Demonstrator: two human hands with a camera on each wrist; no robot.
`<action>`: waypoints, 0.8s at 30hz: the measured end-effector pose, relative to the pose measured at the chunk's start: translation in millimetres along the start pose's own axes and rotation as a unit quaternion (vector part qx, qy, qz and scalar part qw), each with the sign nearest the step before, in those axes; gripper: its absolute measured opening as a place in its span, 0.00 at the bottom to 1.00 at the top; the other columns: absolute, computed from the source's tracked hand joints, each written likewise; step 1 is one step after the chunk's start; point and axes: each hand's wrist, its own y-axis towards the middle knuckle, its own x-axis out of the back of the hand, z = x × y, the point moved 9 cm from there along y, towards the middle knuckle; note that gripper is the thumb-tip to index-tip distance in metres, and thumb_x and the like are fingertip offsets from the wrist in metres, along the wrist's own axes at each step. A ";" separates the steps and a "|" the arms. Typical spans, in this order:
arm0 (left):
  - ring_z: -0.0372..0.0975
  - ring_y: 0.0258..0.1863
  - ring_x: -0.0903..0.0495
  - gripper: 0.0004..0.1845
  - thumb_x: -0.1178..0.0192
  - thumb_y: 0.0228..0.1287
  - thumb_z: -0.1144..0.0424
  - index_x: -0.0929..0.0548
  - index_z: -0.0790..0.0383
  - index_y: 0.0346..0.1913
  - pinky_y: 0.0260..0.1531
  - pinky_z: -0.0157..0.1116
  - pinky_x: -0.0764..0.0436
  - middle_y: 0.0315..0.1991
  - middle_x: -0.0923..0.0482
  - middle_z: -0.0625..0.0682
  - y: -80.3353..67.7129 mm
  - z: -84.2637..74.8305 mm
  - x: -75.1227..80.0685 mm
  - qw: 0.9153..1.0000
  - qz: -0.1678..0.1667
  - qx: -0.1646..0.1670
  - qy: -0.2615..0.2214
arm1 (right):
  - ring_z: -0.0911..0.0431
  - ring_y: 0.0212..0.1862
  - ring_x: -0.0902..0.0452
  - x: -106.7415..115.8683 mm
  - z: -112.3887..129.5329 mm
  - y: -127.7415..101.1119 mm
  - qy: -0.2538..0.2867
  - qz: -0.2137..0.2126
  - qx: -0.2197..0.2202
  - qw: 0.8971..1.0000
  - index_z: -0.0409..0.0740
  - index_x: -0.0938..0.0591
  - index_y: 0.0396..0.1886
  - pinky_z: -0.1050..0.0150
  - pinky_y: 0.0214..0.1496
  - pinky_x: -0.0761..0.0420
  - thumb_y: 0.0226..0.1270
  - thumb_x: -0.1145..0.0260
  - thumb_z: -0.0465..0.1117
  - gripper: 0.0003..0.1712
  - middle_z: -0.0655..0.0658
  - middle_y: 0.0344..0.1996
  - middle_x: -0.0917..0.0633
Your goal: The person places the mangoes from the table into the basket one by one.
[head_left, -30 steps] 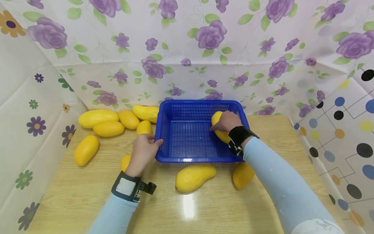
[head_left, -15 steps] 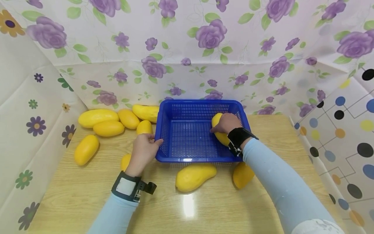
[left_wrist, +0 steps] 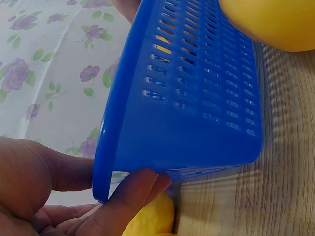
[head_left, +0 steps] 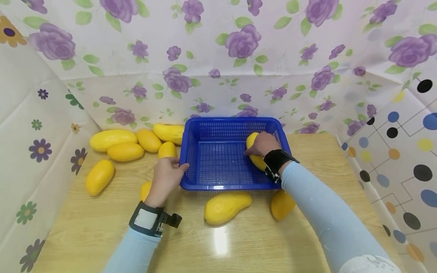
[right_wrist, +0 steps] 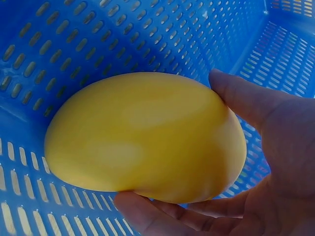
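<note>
In the head view, a blue plastic basket point(head_left: 218, 187) with slotted sides stands on the wooden table. My left hand point(head_left: 167, 176) pinches its left rim; in the left wrist view the thumb point(left_wrist: 74, 172) lies on one side of the rim and the fingers point(left_wrist: 133, 194) on the other. Inside the basket, at the right end, my right hand point(head_left: 264, 144) grips an oval yellow mango point(right_wrist: 147, 137). In the right wrist view, thumb and fingers hold one end of it, and it lies close against the slotted wall and floor. The rest of the basket floor shows bare.
A pear-shaped yellow fruit point(head_left: 227, 207) and an orange-yellow mango point(head_left: 282, 204) lie in front of the basket. Several yellow fruits point(head_left: 114, 139) sit left of it, one point(head_left: 145, 190) partly behind my left wrist. Flowered sheets point(head_left: 218, 91) wall the table's back and sides.
The head view has shifted slightly. Both hands keep their places, the left on the rim and the right on the mango in the basket.
</note>
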 end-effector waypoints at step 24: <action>0.44 0.34 0.17 0.21 0.40 0.62 0.56 0.21 0.70 0.51 0.26 0.34 0.19 0.41 0.17 0.61 -2.0 -1.7 -0.2 1.000 -0.007 -0.008 0.008 | 0.34 0.62 0.37 76.4 -4.6 -41.7 0.014 -0.049 0.073 0.996 0.30 0.47 0.69 0.41 0.58 0.30 0.55 0.42 0.71 0.59 0.25 0.65 0.39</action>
